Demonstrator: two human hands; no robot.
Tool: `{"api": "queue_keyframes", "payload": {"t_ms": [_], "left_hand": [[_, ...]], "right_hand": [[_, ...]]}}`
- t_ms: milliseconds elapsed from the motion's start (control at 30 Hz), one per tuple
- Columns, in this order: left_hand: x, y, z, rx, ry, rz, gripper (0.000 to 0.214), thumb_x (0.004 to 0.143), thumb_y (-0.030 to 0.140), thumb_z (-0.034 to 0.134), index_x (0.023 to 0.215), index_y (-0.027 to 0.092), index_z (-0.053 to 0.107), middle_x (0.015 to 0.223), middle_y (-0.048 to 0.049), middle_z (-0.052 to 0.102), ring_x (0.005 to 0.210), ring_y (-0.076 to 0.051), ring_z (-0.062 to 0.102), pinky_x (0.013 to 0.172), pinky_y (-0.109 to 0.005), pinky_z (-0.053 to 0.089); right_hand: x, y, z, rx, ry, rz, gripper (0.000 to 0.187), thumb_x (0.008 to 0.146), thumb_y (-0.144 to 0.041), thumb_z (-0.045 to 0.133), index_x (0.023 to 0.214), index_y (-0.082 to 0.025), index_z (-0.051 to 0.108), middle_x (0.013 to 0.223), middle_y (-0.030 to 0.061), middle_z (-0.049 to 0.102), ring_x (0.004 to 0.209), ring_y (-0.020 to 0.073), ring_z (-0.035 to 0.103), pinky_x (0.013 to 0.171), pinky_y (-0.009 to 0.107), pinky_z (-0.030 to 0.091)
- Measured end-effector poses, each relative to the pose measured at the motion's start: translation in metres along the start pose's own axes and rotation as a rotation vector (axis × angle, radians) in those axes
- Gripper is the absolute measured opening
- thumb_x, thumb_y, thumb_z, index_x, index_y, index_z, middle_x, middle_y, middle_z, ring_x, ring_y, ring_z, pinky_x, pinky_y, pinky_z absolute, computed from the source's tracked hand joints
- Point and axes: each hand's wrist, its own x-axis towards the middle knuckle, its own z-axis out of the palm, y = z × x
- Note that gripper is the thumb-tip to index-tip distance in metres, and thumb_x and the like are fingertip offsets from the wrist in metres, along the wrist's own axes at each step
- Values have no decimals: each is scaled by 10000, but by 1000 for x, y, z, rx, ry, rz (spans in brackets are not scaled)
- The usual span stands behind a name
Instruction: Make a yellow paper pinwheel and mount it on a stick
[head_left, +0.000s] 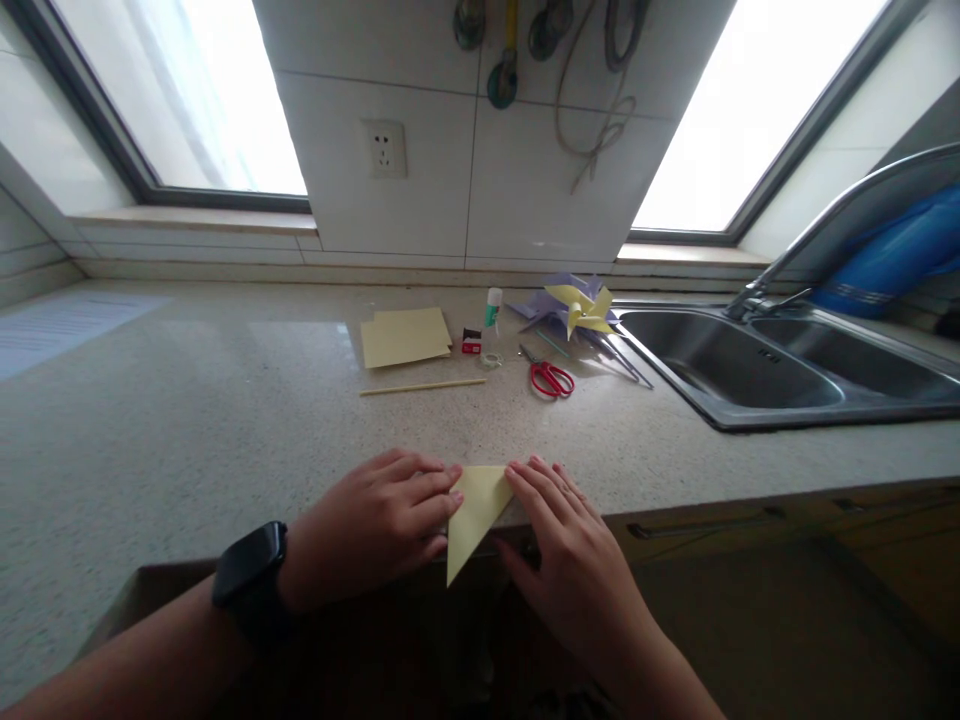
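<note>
Pale yellow paper [472,510], folded to a triangle, lies at the front edge of the desk [225,430], its long point turned toward the person and reaching out past that edge. The left hand [382,515] comes in from the side, fingers bent close together, two fingertips on the paper's upper left corner and the thumb low beside its left edge. Whether this grip pinches the paper or merely presses it, I cannot tell. The right hand [562,540] has its grip open: the fingers lie side by side, slightly curved, with the foremost tips touching the upper right corner, while the thumb stands well apart, below the slanting edge. Between the two hands the middle of the paper is uncovered. A black watch [250,565] is on the left wrist.

Farther back on the desk, yellow sheets [405,340] overlap, and a thin stick [424,387] lies crosswise just in front of them. To the right of the sheets are a small red box [471,341], and a glue stick [492,307] standing upright behind it. Red-handled scissors [553,380] lie with their handles toward the person. Behind them, near the sink [712,415], a yellow pinwheel [592,308] rests against purple ones [540,303]. On the tiled wall is a socket [386,150].
</note>
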Motion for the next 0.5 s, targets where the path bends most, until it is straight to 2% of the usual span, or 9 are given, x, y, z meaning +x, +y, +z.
{"api": "queue_keyframes", "payload": {"t_ms": [33,133,233,300,367,500], "left_hand": [[1,3,0,-20,41,22,238,979,239,557,1180,181,670,1309,-107,694,1174,-300,633,960,-457,496],[2,10,-4,-228,138,13,230,1018,201,478,1089,179,696,1142,-89,757,1031,-245,680,853,-383,530],[2,15,-10,-603,150,-152,238,1015,253,497,1015,164,718,949,-80,749,857,-189,668,761,-310,518],[2,18,-11,-871,118,-302,263,1006,323,525,973,160,728,888,-66,731,798,-173,647,732,-291,504],[3,19,-9,-1061,94,-401,300,999,382,531,963,158,728,883,-58,729,790,-169,642,714,-279,498],[5,14,-1,-1163,128,-498,345,976,422,552,848,150,720,743,-27,685,670,-137,591,608,-235,452]], "right_hand": [[-1,1,-1,23,26,-16,454,898,-187,618,1347,-137,566,1375,126,633,1360,295,513,1157,535,411],[-5,4,-8,122,114,-44,253,917,-124,597,1152,-205,644,1145,68,719,1222,264,600,1108,531,434],[-6,6,-17,321,156,-3,123,961,-154,570,995,-232,658,977,38,722,1087,236,639,980,460,504],[-6,6,-22,474,115,92,110,977,-206,565,928,-226,661,886,33,698,936,214,651,822,387,538],[-5,4,-26,584,36,192,137,976,-243,571,883,-218,669,825,26,667,812,192,635,713,343,521],[-3,0,-26,667,-55,270,152,951,-251,591,852,-219,702,800,20,661,784,184,626,720,335,500]]}}
